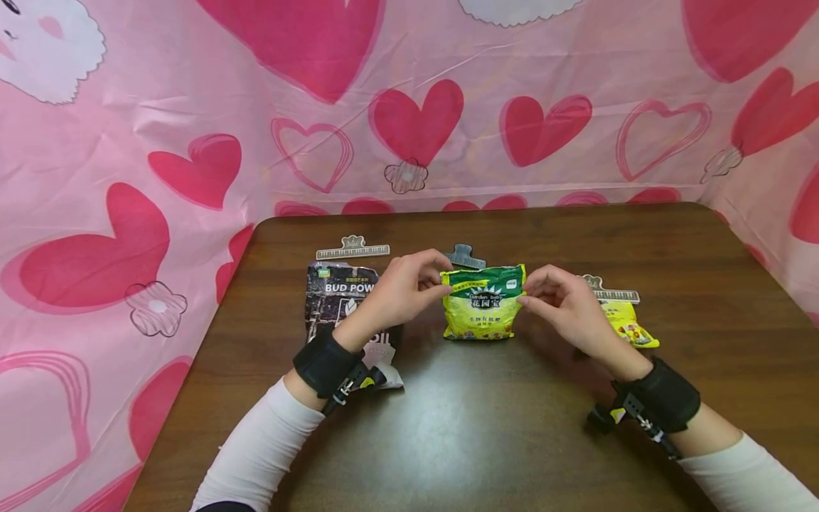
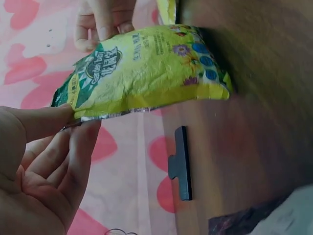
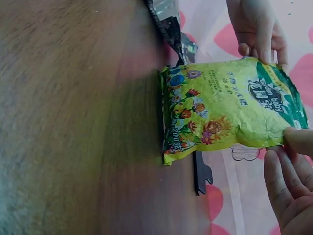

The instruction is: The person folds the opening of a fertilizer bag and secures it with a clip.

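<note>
1. The yellow-green bag [image 1: 483, 306] was in the middle of the table [image 1: 435, 441], between the two hands, with its printed front toward the person. Whether its bottom edge touched the wood, I could not tell with certainty.
2. The left hand [image 1: 406, 288] pinched the bag's left side edge near the top, the thumb in front and the fingers behind. Probably this thin edge was chosen because it is easier to grasp than the full belly.
3. The right hand [image 1: 569, 302] pinched the opposite side edge in the same manner, also high. Two grips at similar height likely kept the bag level and its top stretched.
4. Just behind the bag lay a dark clip [image 1: 466, 256], perhaps put there to be within short reach.
5. At the left, a black soil bag [image 1: 323, 306] lay partly under the left forearm, with a clear clip [image 1: 353, 250] beyond its top.
6. At the right, another yellow bag [image 1: 627, 323] lay partly hidden by the right hand, a second clear clip [image 1: 614, 293] at its top. So each bag seemed paired with one clip.
</note>
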Motion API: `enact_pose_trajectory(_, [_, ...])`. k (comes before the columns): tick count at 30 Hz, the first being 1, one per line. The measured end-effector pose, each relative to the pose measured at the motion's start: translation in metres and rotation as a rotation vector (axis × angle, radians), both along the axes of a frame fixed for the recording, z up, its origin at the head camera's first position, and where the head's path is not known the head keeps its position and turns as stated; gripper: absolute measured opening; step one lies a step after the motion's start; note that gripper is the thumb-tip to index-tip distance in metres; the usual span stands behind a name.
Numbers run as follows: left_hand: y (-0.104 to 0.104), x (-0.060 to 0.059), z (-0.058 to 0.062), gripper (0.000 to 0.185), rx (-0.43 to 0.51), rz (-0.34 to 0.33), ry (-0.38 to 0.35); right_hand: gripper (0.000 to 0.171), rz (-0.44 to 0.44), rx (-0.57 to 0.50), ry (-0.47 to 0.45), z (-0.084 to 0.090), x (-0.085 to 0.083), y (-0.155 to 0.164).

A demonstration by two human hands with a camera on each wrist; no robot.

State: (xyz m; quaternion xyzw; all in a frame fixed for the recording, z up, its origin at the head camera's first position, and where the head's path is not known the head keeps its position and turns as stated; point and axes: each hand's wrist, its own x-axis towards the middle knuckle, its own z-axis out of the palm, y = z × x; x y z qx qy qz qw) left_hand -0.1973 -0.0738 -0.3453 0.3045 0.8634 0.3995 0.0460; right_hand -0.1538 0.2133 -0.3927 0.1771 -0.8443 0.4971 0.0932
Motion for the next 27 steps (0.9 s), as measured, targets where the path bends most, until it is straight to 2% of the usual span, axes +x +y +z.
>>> enact_pose_trajectory(11, [0.0011, 0.0070, -0.0059, 0.023, 0.099, -0.001, -0.039, 0.018, 0.008, -0.031, 0.077, -0.0006, 0.0018, -0.0023])
enact_pose_trajectory(16, [-0.0004, 0.0075, -0.0079, 0.021, 0.157, -0.054, -0.007, 0.019, 0.029, -0.036, 0.126, 0.0018, 0.0018, -0.0027])
enact_pose_trajectory(20, [-0.0013, 0.0078, -0.0085, 0.012, 0.164, -0.100, 0.034, 0.022, 0.033, -0.032, 0.118, 0.0037, 0.0026, -0.0031])
enact_pose_trajectory(23, [-0.0016, 0.0080, -0.0091, 0.006, 0.159, -0.113, 0.052, 0.024, 0.031, -0.018, 0.114, 0.0044, 0.0027, -0.0028])
enact_pose_trajectory(27, [-0.0015, 0.0082, -0.0099, 0.014, 0.147, -0.111, 0.048, 0.024, 0.032, 0.012, 0.126, 0.0036, 0.0020, -0.0018])
